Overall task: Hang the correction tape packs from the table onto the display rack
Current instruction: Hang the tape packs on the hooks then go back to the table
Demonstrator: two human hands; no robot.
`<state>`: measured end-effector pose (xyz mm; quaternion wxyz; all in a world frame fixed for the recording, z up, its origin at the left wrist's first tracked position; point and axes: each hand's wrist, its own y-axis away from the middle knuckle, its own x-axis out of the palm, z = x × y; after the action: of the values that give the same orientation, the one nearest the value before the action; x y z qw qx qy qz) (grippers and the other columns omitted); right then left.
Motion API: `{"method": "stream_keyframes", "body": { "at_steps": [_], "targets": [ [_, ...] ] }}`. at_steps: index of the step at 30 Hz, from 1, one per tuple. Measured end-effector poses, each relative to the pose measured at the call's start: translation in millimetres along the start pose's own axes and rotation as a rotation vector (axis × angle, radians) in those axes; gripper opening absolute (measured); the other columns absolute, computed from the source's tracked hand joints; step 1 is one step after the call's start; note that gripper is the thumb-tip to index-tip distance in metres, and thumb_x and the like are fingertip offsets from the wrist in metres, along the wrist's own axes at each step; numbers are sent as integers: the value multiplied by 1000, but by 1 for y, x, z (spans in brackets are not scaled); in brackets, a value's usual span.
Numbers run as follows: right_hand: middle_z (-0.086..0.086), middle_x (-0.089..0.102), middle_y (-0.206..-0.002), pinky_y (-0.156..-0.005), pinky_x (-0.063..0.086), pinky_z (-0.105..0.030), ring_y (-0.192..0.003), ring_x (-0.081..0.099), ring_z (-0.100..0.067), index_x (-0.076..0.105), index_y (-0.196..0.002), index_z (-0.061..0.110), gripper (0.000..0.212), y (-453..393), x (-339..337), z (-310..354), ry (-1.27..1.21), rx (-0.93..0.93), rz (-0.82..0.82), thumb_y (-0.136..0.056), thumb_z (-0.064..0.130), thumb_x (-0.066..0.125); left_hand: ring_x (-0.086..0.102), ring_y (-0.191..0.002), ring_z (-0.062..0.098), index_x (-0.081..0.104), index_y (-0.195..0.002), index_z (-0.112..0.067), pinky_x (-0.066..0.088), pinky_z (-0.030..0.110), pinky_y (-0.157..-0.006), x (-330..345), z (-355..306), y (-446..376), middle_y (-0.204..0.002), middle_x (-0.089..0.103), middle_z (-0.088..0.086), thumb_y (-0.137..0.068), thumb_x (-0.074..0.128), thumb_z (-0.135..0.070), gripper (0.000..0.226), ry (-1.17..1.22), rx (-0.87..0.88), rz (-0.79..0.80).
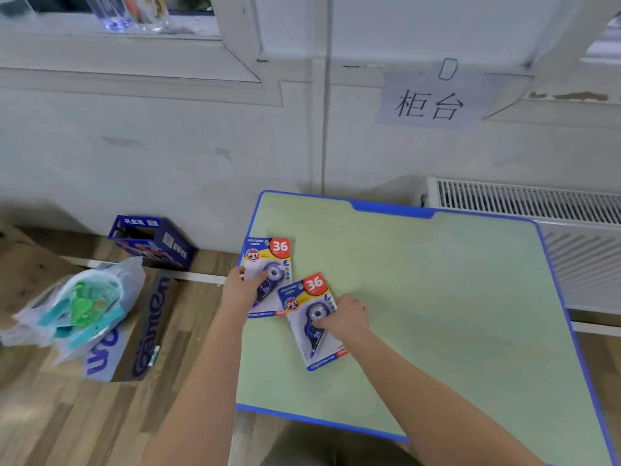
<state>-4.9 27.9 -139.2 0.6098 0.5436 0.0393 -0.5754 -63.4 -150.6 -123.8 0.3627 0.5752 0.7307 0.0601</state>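
Plainly, each correction tape pack is a light thing: a thin printed card with a clear plastic bubble over the dispenser. I judge the card to be stiff enough to lift by one edge yet easy to bend, and its glossy face is likely to slip under dry fingers. The bubble gives the best purchase, a raised lump for thumb and fingers to close on. The top edge ought to stay free, since that is presumably where the card goes onto a hook, though no hanging hole can be made out.

Both packs look alike: blue border, yellow and red printing, a red corner patch with a white 36, a round PET badge, and a dark blue dispenser with a pale wheel under the bubble.

The far pack [268,274] lies flat at the table's left edge, roughly nine o'clock from the table's middle. The left hand [239,290] rests on its left side with the thumb across the bubble, pinching it, as far as can be told. The near pack [311,319] lies tilted, at about five o'clock from the first, its upper corner over the first pack's lower right corner. The right hand [346,319] covers its right side, fingers curled on the bubble.

The table [437,314] has a pale green top with blue trim. No rack is in view. Toward nine o'clock on the wooden floor sit a plastic bag [80,301], a cardboard box [134,341] and a blue box [151,240]. At twelve o'clock a paper sign [433,99] hangs on the wall, and a radiator [537,203] stands at two o'clock.
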Motion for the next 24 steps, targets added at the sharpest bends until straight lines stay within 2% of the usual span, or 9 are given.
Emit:
{"method": "stream_keyframes", "body": {
  "at_steps": [2,4,7,10,13,15,18,22,24],
  "targets": [
    [-14,48,-130,-95,33,-26,-125,43,-25,45,-128,5,67,-4,-13,-12,-124,43,-8,-79,42,72,52,-88,25,55,-110,-4,39,27,-62,-1,4,6,-105,56,12,-91,63,-20,26,88,3,4],
    [-16,49,-124,-86,37,-26,-117,48,-26,49,-123,2,60,-5,-21,-24,-305,78,-63,-77,31,77,56,-80,25,55,-89,-12,43,29,-68,-1,7,11,-97,59,11,-91,62,-21,12,144,-11,26],
    [-12,61,-98,-75,44,-31,-88,58,-25,57,-96,7,29,2,-31,-32,-567,97,-166,-77,18,76,58,-69,17,55,-87,-13,45,28,-62,0,6,22,-83,61,5,-93,60,-23,13,178,23,103],
    [-7,62,-84,-70,44,-31,-79,59,-24,56,-87,11,21,16,-38,-30,-742,106,-234,-79,19,74,57,-65,13,56,-77,-20,43,25,-56,-1,-3,32,-79,62,1,-94,59,-21,17,189,82,168],
    [-10,68,-94,-74,51,-35,-84,66,-26,62,-98,9,27,33,-46,-22,-868,78,-305,-79,23,74,62,-73,15,61,-81,-24,48,28,-63,-3,-17,32,-87,68,1,-92,61,-22,11,212,130,245],
    [-9,69,-95,-71,51,-33,-81,66,-23,63,-100,10,24,49,-54,-20,-983,42,-361,-81,20,73,63,-76,15,62,-82,-26,50,30,-67,-2,-31,34,-89,68,-1,-91,62,-22,9,233,168,302],
    [-7,70,-98,-69,51,-30,-80,66,-20,63,-107,10,24,79,-70,-25,-1148,-27,-465,-85,15,69,63,-76,16,63,-88,-20,50,29,-65,7,-58,45,-89,69,1,-91,64,-23,3,244,252,421],
    [-1,72,-96,-75,52,-29,-85,67,-17,64,-109,13,22,130,-93,-52,-1190,-105,-654,-87,9,65,64,-77,20,67,-87,-18,51,32,-70,32,-86,80,-89,71,5,-90,65,-22,5,276,362,647],
    [0,73,-95,-72,53,-24,-84,68,-13,65,-106,15,21,164,-104,-70,-1180,-143,-769,-87,5,63,66,-74,16,69,-89,-19,52,27,-66,46,-97,109,-84,73,0,-91,63,-20,7,290,428,778]
  ]
}}
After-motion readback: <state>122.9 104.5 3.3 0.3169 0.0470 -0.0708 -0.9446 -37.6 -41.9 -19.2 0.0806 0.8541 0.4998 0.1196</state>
